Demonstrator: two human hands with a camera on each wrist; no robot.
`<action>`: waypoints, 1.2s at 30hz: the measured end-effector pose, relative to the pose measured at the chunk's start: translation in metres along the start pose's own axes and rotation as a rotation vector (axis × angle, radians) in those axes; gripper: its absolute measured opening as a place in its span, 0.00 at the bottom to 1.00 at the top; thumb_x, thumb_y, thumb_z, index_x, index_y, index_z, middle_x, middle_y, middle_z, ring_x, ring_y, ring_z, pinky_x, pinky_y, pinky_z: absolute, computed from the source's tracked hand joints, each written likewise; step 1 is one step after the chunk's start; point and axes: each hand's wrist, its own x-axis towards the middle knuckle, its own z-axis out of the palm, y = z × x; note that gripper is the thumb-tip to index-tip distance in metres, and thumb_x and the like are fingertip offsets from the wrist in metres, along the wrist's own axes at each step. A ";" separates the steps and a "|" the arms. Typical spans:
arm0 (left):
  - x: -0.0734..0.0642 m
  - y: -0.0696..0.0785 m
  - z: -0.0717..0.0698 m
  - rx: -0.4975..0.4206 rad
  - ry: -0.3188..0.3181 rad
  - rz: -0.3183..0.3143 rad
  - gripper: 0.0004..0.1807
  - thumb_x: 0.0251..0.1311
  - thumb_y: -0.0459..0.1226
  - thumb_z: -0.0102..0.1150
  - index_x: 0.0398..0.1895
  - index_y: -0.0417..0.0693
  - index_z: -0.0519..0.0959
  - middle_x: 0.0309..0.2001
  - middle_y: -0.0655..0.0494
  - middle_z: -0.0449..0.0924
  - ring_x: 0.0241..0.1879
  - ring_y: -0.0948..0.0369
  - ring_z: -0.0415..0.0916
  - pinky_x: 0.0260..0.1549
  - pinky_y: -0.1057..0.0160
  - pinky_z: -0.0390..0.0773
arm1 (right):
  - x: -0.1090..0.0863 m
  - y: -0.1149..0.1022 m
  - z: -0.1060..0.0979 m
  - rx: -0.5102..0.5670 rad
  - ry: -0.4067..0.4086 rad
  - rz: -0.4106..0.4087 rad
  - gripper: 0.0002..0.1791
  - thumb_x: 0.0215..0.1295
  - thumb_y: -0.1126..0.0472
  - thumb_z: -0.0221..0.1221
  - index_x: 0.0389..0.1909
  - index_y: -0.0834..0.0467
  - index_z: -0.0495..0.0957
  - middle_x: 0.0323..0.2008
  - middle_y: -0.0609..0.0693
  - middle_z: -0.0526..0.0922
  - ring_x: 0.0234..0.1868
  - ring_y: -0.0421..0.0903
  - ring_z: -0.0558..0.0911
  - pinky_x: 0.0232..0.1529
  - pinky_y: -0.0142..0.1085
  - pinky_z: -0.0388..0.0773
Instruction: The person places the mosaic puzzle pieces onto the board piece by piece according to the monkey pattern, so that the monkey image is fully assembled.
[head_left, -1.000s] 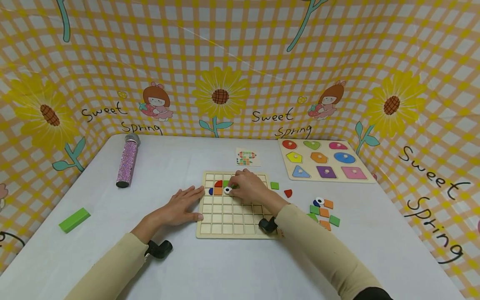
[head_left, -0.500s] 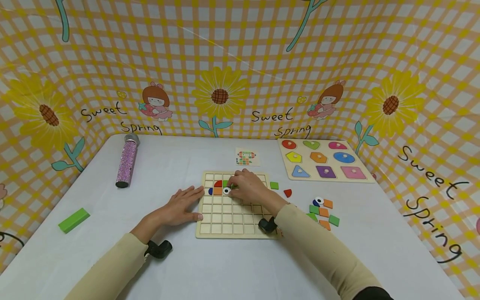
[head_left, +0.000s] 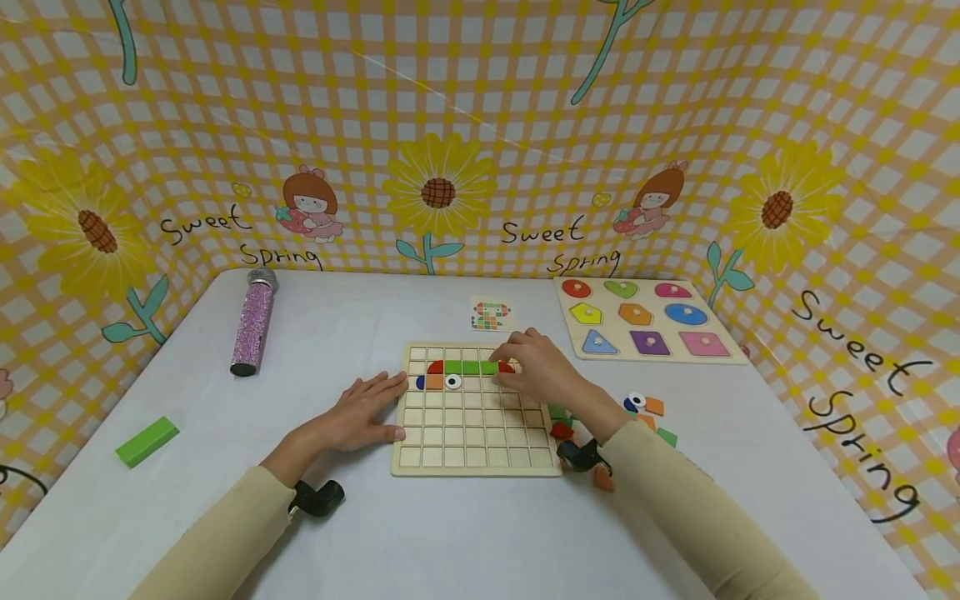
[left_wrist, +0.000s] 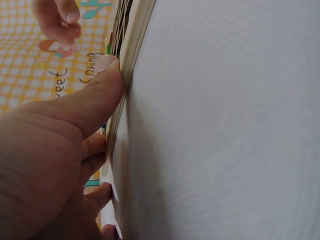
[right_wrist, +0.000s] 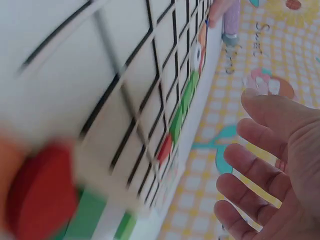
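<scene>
My left hand (head_left: 351,422) rests with spread fingers against the left edge of a wooden grid board (head_left: 480,437); its thumb (left_wrist: 100,90) lies along the edge in the left wrist view. Over the board's upper right hovers my right hand (head_left: 543,369), fingers loosely bent and holding nothing in the right wrist view. One row bears a red piece (head_left: 437,367), green square tiles (head_left: 471,367) and another red piece (head_left: 506,367), partly behind the fingers. Below them lie a blue piece (head_left: 422,382), an orange tile (head_left: 434,382) and a round eye tile (head_left: 453,382).
Loose pieces lie right of the board, including a red one (head_left: 562,430) and an eye piece (head_left: 637,401), partly behind the right forearm. A pattern card (head_left: 491,315) and a shape puzzle (head_left: 649,320) are behind. A glittery microphone (head_left: 253,325) and green block (head_left: 147,442) stand left.
My right hand has let go of the eye tile and moved right, uncovering the green row and right red piece. The eye tile stays on the board. My left hand keeps its place.
</scene>
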 end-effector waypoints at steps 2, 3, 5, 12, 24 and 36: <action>0.000 0.000 0.000 -0.008 0.000 0.003 0.43 0.59 0.48 0.60 0.73 0.42 0.53 0.75 0.46 0.49 0.74 0.43 0.41 0.69 0.35 0.38 | -0.010 0.008 -0.007 0.003 0.018 0.009 0.16 0.55 0.54 0.67 0.44 0.55 0.83 0.38 0.51 0.81 0.40 0.48 0.71 0.43 0.43 0.69; 0.000 0.000 0.000 -0.010 -0.001 0.005 0.43 0.59 0.48 0.60 0.73 0.42 0.53 0.75 0.46 0.49 0.74 0.43 0.41 0.69 0.35 0.38 | -0.015 0.013 -0.009 -0.005 0.026 0.013 0.16 0.55 0.54 0.67 0.44 0.55 0.83 0.38 0.51 0.81 0.40 0.48 0.71 0.42 0.43 0.69; 0.000 0.000 -0.001 -0.016 -0.004 0.007 0.43 0.59 0.48 0.60 0.73 0.42 0.53 0.75 0.46 0.48 0.74 0.42 0.40 0.69 0.35 0.37 | -0.026 0.023 -0.015 -0.008 0.031 0.032 0.16 0.56 0.54 0.66 0.45 0.56 0.83 0.39 0.52 0.81 0.41 0.48 0.71 0.43 0.44 0.70; 0.001 -0.002 0.000 -0.016 -0.013 0.007 0.43 0.60 0.49 0.59 0.73 0.43 0.52 0.75 0.47 0.48 0.75 0.43 0.39 0.69 0.36 0.37 | -0.060 0.063 -0.029 -0.005 0.026 0.141 0.17 0.56 0.55 0.66 0.46 0.57 0.82 0.41 0.54 0.82 0.46 0.52 0.72 0.47 0.48 0.73; 0.000 -0.002 0.000 -0.012 -0.013 0.000 0.43 0.60 0.49 0.59 0.73 0.44 0.52 0.75 0.47 0.47 0.75 0.43 0.39 0.70 0.36 0.37 | -0.115 0.122 -0.039 0.032 -0.059 0.324 0.16 0.59 0.55 0.63 0.47 0.57 0.81 0.45 0.57 0.80 0.49 0.55 0.70 0.47 0.53 0.73; 0.001 -0.002 -0.001 -0.015 -0.022 -0.006 0.43 0.60 0.49 0.59 0.73 0.43 0.53 0.75 0.47 0.47 0.75 0.44 0.39 0.70 0.37 0.36 | -0.130 0.151 -0.034 -0.006 -0.085 0.326 0.15 0.57 0.56 0.64 0.44 0.58 0.83 0.40 0.54 0.81 0.43 0.51 0.71 0.38 0.38 0.71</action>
